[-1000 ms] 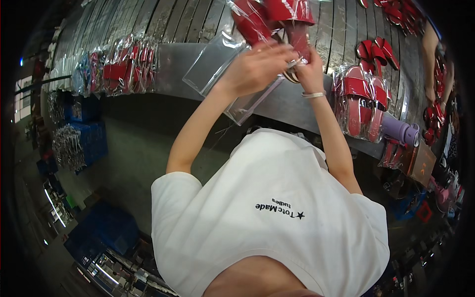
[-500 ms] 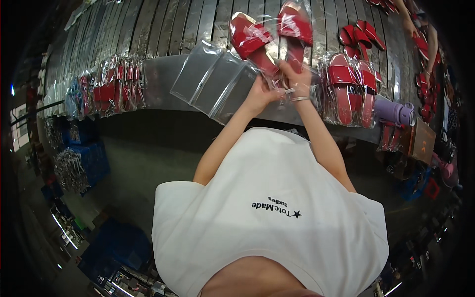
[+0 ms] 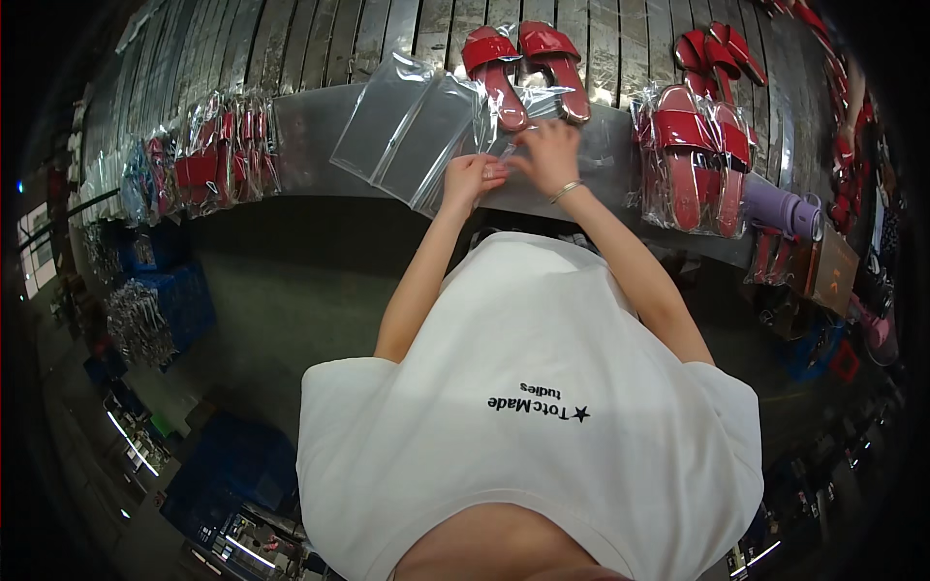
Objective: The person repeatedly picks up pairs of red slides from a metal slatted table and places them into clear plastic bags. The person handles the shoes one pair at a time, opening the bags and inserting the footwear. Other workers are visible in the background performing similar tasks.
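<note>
A pair of red slide sandals (image 3: pixel 570 87) lies side by side on the slatted table, toes away from me, in a clear plastic bag (image 3: pixel 539 97). At the bag's near end my left hand (image 3: pixel 471 180) is closed, its fingertips pinched on the clear film. My right hand (image 3: pixel 550 157), with a bracelet at the wrist, is over the bag's near edge just below the sandal heels. Its thumb and fingers are apart. Left of the sandals, flat clear plastic bags (image 3: pixel 389 126) lie overlapping, partly under the bagged pair.
Another bagged red pair (image 3: pixel 678 160) lies right, with loose red sandals (image 3: pixel 717 58) beyond. A purple roll (image 3: pixel 785 211) and cardboard box (image 3: pixel 823 271) are at far right. Bagged red sandals (image 3: pixel 223 155) stand in a row at left. A grey sheet (image 3: pixel 310 140) covers the table's front edge.
The bagged sandals have come down flat onto the table from my raised hold. My left hand has moved left and nearer; my right hand has shifted left and its fingers have spread.
</note>
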The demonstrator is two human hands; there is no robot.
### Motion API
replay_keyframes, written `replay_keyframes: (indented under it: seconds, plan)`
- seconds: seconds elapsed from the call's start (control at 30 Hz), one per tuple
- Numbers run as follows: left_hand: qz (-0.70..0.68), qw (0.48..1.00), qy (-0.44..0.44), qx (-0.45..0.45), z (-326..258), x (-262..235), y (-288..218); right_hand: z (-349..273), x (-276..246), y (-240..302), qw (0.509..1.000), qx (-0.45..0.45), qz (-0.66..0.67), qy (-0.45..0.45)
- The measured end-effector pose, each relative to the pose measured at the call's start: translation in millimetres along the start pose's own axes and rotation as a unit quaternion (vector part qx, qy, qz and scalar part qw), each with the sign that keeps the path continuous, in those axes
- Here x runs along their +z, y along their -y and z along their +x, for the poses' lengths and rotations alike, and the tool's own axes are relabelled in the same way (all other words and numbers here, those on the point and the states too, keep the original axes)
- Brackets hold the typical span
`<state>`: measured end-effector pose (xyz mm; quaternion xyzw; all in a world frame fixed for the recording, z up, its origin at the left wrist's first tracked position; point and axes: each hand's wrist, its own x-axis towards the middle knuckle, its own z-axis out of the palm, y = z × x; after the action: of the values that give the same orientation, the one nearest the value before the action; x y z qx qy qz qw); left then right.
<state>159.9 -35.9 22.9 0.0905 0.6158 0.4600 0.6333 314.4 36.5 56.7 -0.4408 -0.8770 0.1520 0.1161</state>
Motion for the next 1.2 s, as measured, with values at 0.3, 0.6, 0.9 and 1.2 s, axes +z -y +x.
replay_keyframes:
  seconds: [0.3, 0.6, 0.9, 1.2]
  plan:
    - [0.083, 0.995, -0.020, 0.057, -24, -25, -15, -96, -28, -27, 0.955, 0.039, 0.168, 0.240]
    - [0.231, 0.966, -0.024, 0.117, -11, -26, -15, 4, 35, 52, 0.973, -0.047, 0.220, 0.046]
    - [0.215, 0.958, -0.038, 0.187, -23, -64, -13, -252, -42, -116, 0.897, -0.033, -0.253, 0.361]
    - [0.519, 0.691, 0.171, 0.473, 28, -50, -62, -17, -20, -93, 0.993, 0.034, 0.092, 0.062]
